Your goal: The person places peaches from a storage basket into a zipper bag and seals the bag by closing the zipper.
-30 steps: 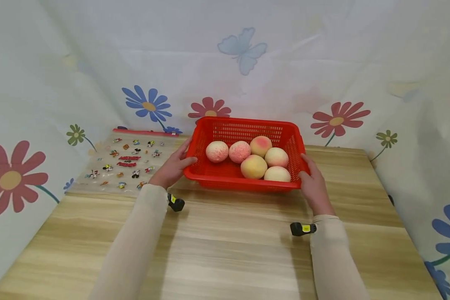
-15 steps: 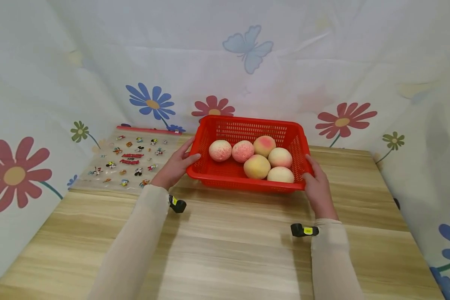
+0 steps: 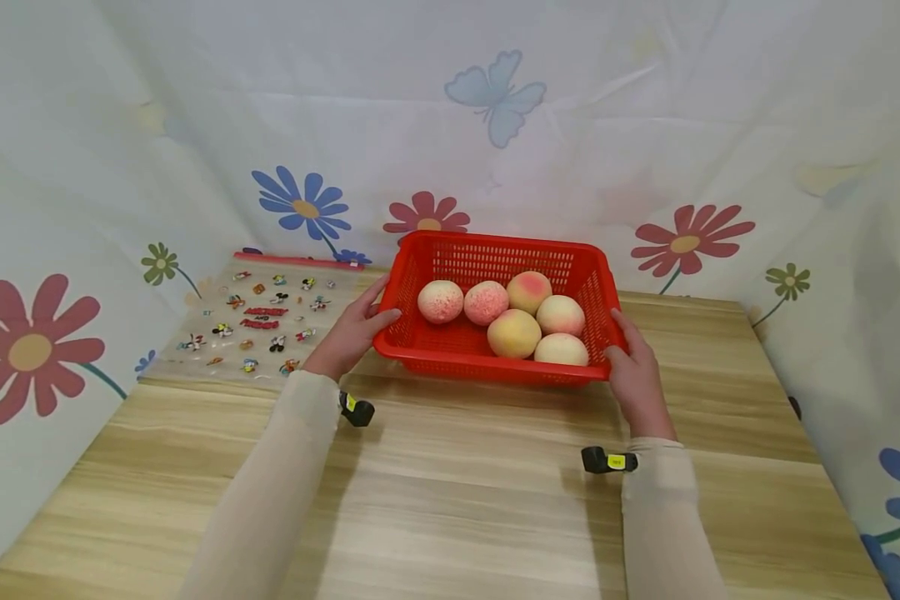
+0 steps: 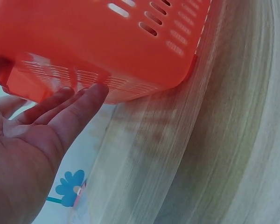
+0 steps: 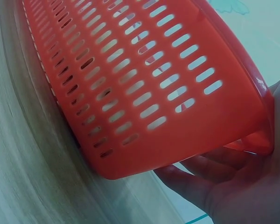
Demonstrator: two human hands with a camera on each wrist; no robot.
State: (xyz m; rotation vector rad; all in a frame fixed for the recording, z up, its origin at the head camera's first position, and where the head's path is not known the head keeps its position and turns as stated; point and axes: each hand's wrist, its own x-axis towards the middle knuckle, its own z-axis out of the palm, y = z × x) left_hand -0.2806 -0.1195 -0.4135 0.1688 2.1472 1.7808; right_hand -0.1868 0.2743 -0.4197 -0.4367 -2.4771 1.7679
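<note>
Six peach-like fruits [image 3: 513, 334] already sit inside the red basket [image 3: 487, 367]; my left hand [image 3: 349, 335] grips one end, my right hand [image 3: 637, 379] the other. I can't tell whether it touches the wooden surface [image 3: 480, 508]. Left lies a clear printed bag [image 3: 261, 322]. Letting go remains, I judge.

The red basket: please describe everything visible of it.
The red basket looks plastic: rectangular, open-topped, with a smooth rim and slotted walls. Upright at the far side of the wood-grain table, near the flowered backdrop, it holds six peach-like fruits. The left hand has its grip on one end, the right hand on the other.
</note>
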